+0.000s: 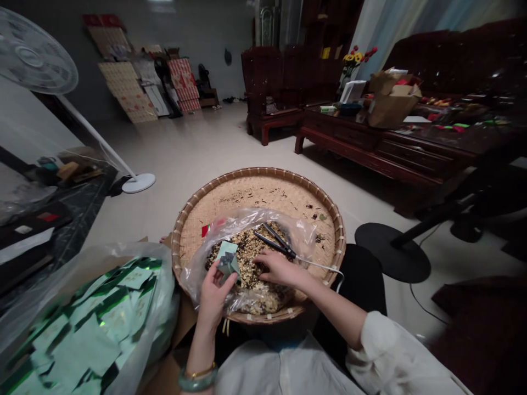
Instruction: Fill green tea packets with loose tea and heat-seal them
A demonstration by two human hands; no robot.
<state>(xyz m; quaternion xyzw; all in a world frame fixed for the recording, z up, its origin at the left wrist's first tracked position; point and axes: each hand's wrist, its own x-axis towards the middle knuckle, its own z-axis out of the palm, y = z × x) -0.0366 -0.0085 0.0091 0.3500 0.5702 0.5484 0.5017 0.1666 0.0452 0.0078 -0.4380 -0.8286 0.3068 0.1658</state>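
Observation:
My left hand (214, 285) grips a small pale green packet (228, 259), its upper part grey and crumpled, over the loose material. With fingers bent and apart, my right hand (274, 267) touches the loose yellow and dark dried plant bits (246, 257); its fingertips are partly hidden there. This material lies in a clear plastic bag (197, 274) spread open on a round woven bamboo tray (197, 211). Just above my right hand, a black two-armed tool (275, 241) like a hair straightener rests on the material, its white cord running right.
On the left, a large plastic bag (162, 263) holds many green packets (78, 340). A white standing fan (140, 182) is behind it. To the right are a black round stand base (391, 255) and a dark wooden table (370, 148) with a paper bag (391, 104).

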